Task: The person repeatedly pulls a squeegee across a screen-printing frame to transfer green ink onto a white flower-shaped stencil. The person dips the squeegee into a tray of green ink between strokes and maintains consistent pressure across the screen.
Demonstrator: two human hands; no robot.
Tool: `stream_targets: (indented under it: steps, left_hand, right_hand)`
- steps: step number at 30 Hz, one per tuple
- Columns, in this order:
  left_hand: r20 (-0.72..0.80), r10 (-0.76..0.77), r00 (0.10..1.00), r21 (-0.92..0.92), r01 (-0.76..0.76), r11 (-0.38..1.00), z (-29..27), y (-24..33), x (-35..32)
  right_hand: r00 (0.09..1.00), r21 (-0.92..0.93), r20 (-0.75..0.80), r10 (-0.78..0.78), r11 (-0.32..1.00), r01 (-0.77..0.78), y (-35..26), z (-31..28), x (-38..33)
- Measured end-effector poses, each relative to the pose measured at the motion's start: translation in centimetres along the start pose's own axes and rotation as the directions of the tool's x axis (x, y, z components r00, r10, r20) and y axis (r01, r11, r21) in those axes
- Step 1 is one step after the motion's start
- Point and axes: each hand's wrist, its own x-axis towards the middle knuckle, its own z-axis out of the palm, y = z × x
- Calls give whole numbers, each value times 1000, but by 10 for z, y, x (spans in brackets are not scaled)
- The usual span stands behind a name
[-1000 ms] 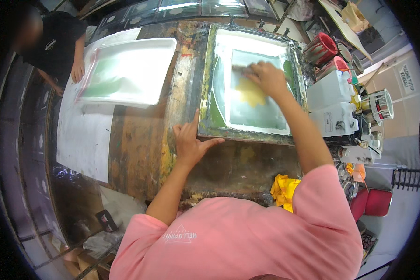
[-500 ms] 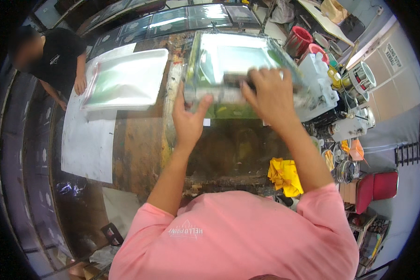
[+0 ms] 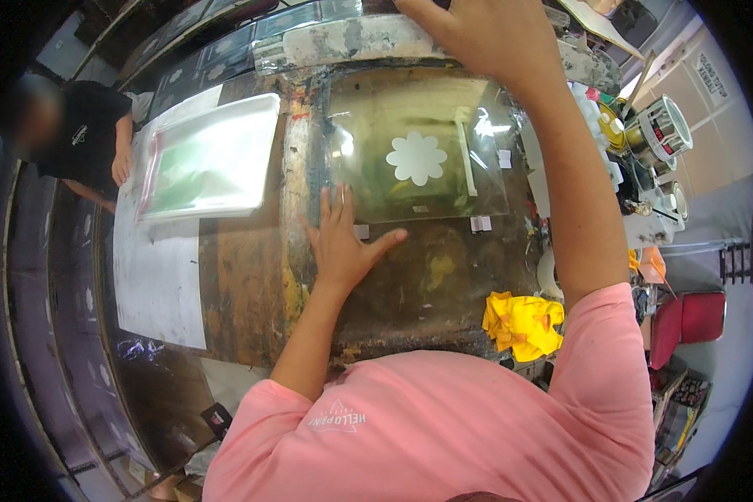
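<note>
At the centre of the frame, a left hand (image 3: pixel 340 243), back up, with fingers spread apart, thumb stretched to the right, released and gripping nothing. Fingertips right at the lower left corner of a clear sheet (image 3: pixel 364 197); impossible to tell contact from a small gap there. At the upper edge of the frame, a right hand (image 3: pixel 489 38), partly cut off, in front of a paint-stained frame (image 3: pixel 351 40) running across the top; fingers mostly out of view, so impossible to tell clenched from released.

Clear sheet flat on the bench (image 3: pixel 243 289), just above and right of centre, with bright reflections at both sides. On or under the sheet, a white flower shape (image 3: pixel 416 158) near the middle and a narrow white strip (image 3: pixel 465 155) to the right of the flower. Small white tab (image 3: pixel 480 223) at the sheet's lower edge.

Below and to the right, a crumpled yellow cloth (image 3: pixel 523 325) near the right elbow. In the left half, a shiny white-edged stack (image 3: pixel 213 159) partly over white paper (image 3: pixel 159 284). At the upper left, a co-worker's hand (image 3: pixel 121 165) beside the stack, below a black sleeve. At the right, a metal can (image 3: pixel 663 130) among other containers; lower down, a red chair (image 3: pixel 701 318).
</note>
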Motion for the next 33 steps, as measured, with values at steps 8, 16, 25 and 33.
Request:
stream_targets:
  steps: [8,16,25,33]
  left_hand:
    - [-282,-200,938,-589,-5,808,-36,9,75]
    - [-385,-435,814,-473,230,850,-119,-170,20]
    - [-614,-498,613,-190,497,846,-204,-357,-9]
    - [-391,10,920,429,172,887,-114,-241,17]
  right_hand:
    - [1000,47,-5,-3,999,3,3,-3,17]
    - [990,57,101,99,993,-105,4,2,1]
    - [1000,-67,6,-14,998,14,6,9,-14]
    - [986,-66,149,69,996,-59,-2,-4,-5]
